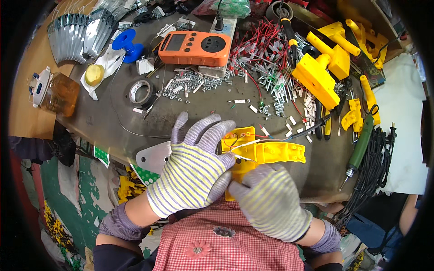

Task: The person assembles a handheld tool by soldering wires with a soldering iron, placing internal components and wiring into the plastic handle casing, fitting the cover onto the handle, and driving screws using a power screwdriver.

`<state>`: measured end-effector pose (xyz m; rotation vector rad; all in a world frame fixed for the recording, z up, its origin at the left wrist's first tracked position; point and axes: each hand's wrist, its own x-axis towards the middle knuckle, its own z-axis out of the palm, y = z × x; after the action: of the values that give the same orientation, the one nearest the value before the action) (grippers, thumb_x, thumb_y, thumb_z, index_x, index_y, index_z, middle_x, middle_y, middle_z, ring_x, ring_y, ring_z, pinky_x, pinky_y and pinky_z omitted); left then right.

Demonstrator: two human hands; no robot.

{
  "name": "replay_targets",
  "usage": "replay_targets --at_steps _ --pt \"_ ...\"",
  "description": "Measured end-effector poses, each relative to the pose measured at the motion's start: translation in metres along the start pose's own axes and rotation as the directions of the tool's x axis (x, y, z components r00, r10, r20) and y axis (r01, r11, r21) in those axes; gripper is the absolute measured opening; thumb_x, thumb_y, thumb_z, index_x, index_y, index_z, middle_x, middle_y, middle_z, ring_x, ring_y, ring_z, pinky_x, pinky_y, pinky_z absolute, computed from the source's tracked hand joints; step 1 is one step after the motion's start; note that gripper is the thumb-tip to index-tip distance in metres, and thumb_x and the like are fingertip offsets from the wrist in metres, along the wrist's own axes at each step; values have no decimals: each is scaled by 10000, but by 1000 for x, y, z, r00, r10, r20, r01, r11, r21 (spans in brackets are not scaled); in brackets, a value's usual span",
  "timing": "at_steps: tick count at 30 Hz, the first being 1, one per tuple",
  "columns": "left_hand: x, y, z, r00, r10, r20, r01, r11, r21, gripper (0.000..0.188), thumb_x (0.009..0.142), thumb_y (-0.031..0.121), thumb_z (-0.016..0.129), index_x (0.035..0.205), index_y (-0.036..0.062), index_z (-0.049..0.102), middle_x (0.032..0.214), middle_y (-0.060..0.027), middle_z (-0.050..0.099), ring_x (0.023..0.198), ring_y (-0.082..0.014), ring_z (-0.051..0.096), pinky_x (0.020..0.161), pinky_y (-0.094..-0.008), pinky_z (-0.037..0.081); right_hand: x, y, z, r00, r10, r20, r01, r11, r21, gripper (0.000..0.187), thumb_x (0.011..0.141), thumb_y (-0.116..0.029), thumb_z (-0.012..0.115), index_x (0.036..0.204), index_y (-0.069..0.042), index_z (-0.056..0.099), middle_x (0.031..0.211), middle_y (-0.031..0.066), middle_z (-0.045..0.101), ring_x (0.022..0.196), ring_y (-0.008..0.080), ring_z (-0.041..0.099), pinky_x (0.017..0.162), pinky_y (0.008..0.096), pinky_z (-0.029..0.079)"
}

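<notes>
An open yellow plastic housing [279, 152] with a T-like shape lies at the table's front edge, its hollow side up. Red, dark and white-sleeved wires [245, 144] run inside it. My left hand [187, 174], in a striped knit glove, grips the housing's left side with index finger and thumb, the other fingers stretched out. My right hand [273, 203], gloved alike and a little blurred, is curled at the housing's near edge; what its fingers hold is hidden. A grey metal plate [151, 158] shows partly beneath my left hand.
A green soldering iron [364, 142] lies at the right by black cables [377, 167]. Behind are an orange meter [195, 48], loose screws and red-wired parts [257, 49], and yellow housings [316, 81]. Black tape [142, 93], a blue spool [129, 45] and a jar [56, 95] stand left.
</notes>
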<state>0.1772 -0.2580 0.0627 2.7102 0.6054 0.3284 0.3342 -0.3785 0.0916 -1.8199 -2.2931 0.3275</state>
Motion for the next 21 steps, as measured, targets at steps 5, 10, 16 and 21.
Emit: replay_targets --at_steps 5,10,16,21 --pt "-1 -2 6 998 3 -56 -2 1000 27 300 694 366 699 914 168 751 1377 -130 541 1326 -375 455 1149 -662 179 -6 0 7 997 -74 -18 72 994 -81 150 780 -218 653 892 -120 636 810 45 561 772 218 595 662 379 486" --pt "1 -1 3 1000 24 10 -24 999 26 439 644 506 750 938 182 744 1401 -129 518 1348 -365 426 1137 -684 164 -55 14 8 964 225 -144 -215 973 79 504 650 -245 827 1081 -133 591 934 73 615 844 288 618 717 451 477" --pt "1 -2 3 1000 17 0 -17 1000 17 476 644 524 722 924 139 742 1369 -135 530 1332 -366 432 1138 -684 167 -41 27 -21 951 272 -144 -213 920 328 508 727 -97 775 1224 -103 668 958 72 659 777 265 642 680 386 522" --pt "1 0 3 1000 5 7 -5 1000 14 428 636 497 729 861 133 742 1382 -131 524 1332 -365 434 1142 -686 163 -30 39 -20 938 334 -87 -238 810 536 451 755 -1 770 1187 -87 676 941 77 637 770 185 636 667 288 525"
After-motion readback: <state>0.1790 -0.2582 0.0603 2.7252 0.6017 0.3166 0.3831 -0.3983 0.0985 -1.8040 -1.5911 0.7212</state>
